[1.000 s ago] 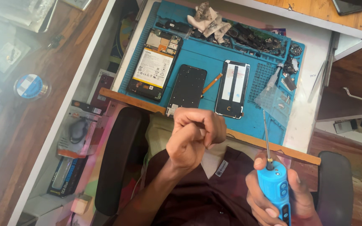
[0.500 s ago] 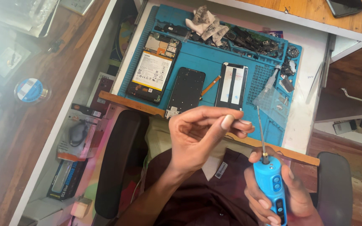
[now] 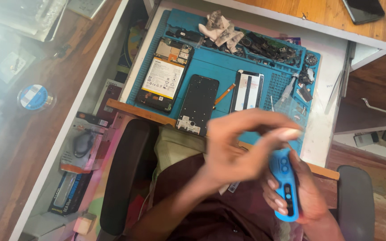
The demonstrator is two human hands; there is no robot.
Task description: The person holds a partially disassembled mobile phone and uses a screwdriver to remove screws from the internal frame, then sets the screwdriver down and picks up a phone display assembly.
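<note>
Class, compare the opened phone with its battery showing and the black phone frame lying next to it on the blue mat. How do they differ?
The opened phone with the pale battery and circuit board exposed is full of parts; the flat black phone frame shows a plain dark face. The opened phone sits further left and higher on the blue work mat; the frame reaches lower, to the mat's near edge. Both lie flat, tilted alike, untouched by either hand.

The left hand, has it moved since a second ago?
Yes. The left hand has shifted rightward, away from the black phone frame, and its fingertips now sit over the top of the blue electric screwdriver held in the right hand.
</note>
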